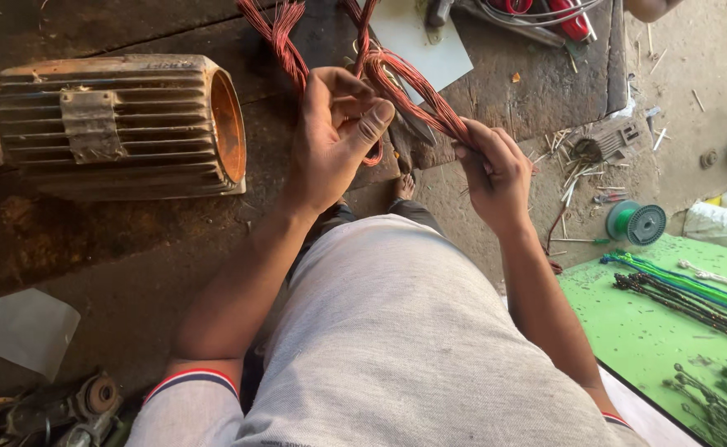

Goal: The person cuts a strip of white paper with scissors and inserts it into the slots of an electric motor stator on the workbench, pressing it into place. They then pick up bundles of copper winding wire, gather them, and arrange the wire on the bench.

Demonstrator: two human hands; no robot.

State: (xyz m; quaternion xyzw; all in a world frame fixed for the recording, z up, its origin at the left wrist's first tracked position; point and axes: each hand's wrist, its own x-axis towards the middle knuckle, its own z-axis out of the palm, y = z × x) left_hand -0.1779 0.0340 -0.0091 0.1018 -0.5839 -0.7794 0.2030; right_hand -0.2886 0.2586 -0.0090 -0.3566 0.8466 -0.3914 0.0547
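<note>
Nearest to us is our own grey shirt (pixel 397 331), and from it both forearms reach forward over the dark desk (pixel 132 248). Our left hand (pixel 334 136) is partly closed around a bundle of copper wire (pixel 405 79): the fingers curl over the strands and the thumb presses across them, which seems to keep the loop from springing apart. Our right hand (pixel 496 170) is closed on the same bundle a little further along, pinching the strands between fingers and palm, so the wire runs taut between the two hands above the desk edge. More reddish loops of it trail away towards the top of the view.

Just left of the left hand lies a ribbed metal motor housing (pixel 115 124) on its side, its open end turned towards the wire. Beyond the hands a white sheet of paper (pixel 421 37) lies on the desk. To the right, on the floor, we see a green spool (pixel 637 222) among scattered scraps, and a green board (pixel 653 331) carrying bunches of coloured cords (pixel 695 294). Nothing blocks the hands.
</note>
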